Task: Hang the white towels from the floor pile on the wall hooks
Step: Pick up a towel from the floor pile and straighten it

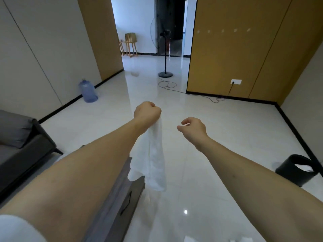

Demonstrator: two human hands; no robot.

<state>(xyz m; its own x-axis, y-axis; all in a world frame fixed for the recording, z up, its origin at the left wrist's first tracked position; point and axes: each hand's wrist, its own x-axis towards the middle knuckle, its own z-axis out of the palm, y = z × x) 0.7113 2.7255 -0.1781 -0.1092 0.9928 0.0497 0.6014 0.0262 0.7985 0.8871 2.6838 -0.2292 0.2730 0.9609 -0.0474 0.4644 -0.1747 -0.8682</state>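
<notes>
The left hand (147, 113) is a closed fist around the top of a white towel (153, 158), which hangs straight down from the grip, its long axis vertical and its lower edge loose above the glossy floor (218, 137). The right hand (192, 127) is just to the right of it, empty, fingers loosely curled with thumb and forefinger slightly apart, not touching the cloth. The row of wall hooks (222, 30) shows as small pale pegs high on the ochre wall panel (227, 58), far ahead, to the right and well above the grip, so the towel probably has to travel forward, right and up; the right hand sits nearer that side. Open floor lies between, with a cable (201, 96) trailing along the base of that wall from a socket (236, 81). Near left are a grey sofa (21, 147) and a low dark cabinet (122, 198) under the left forearm; a black bin (297, 170) stands near right. White cloth at the bottom edge may be the floor pile (243, 239).
</notes>
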